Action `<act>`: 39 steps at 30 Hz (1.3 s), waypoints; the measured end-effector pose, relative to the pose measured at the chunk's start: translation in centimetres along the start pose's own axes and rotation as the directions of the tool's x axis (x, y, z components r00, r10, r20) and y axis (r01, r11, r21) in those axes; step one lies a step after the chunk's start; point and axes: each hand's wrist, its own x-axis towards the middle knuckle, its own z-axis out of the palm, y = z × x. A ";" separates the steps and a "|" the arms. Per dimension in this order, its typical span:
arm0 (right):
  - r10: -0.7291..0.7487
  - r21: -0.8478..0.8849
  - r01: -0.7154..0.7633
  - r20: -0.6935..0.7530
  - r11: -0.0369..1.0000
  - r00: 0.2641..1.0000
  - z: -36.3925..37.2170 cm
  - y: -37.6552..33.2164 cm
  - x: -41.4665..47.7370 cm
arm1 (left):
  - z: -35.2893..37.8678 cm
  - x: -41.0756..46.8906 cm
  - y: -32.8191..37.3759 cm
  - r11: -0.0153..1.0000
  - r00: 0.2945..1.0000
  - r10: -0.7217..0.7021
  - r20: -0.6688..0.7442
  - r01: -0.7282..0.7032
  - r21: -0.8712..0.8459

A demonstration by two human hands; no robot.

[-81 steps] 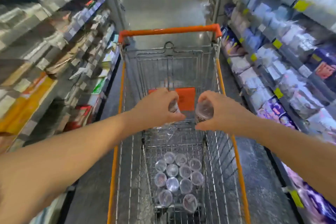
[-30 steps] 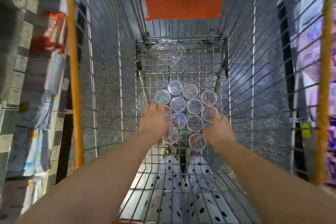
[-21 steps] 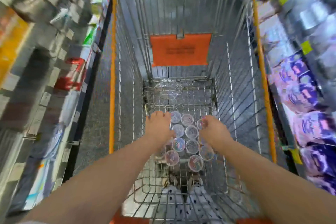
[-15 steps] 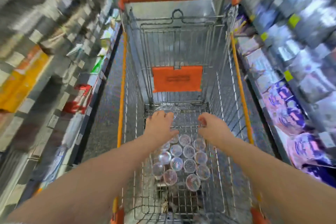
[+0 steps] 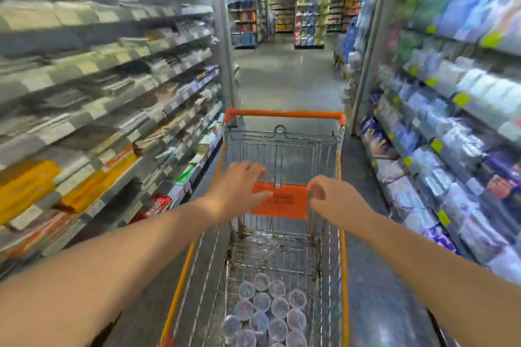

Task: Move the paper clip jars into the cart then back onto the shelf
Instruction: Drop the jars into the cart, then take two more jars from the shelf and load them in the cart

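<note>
— Down at the near end of the silver wire shopping cart [image 5: 296, 155], what do you see?
— Small, round, clear plastic paper clip jars [image 5: 267, 313], standing upright on the wire floor in one tight cluster, touching each other. Both my hands hover above the basket, well apart from them, in front of the orange plastic flap [image 5: 284, 203].
— And each grip?
— My left hand [image 5: 239, 189] has its grip spread, fingers fanned, nothing in it. My right hand [image 5: 335, 197] has its fingers loosely curled, and I see nothing pinched there.
— So what's the step?
— I judge the cart leg is done or nearly done, with the return ahead. The grey left shelving [image 5: 112, 65] and the right shelving [image 5: 451, 79] are too blurred for me to tell where the jars belong.
— How would you do it well?
— I'd lower both hands to the near end and take the outer jars first, one per hand, fingers round the side wall below the lid. I'd lift straight up so the neighbours don't tip on the wire, then clear the rim before swinging sideways.
</note>
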 end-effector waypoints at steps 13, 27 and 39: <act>-0.450 0.094 0.466 -0.155 0.880 0.880 -10.0 -12.5 -5.5 | -16.4 -12.5 4.1 0.951 0.934 -0.143 -0.326 0.221 0.215; -0.861 0.258 0.871 -0.192 0.418 0.471 -6.1 -41.0 -9.2 | -31.7 -34.3 -5.0 0.763 0.719 -0.337 -0.607 0.586 0.271; -0.941 0.363 0.916 -0.213 0.173 0.262 5.2 -67.9 -11.0 | -41.6 -52.8 -20.8 0.526 0.589 -0.508 -0.629 0.790 0.315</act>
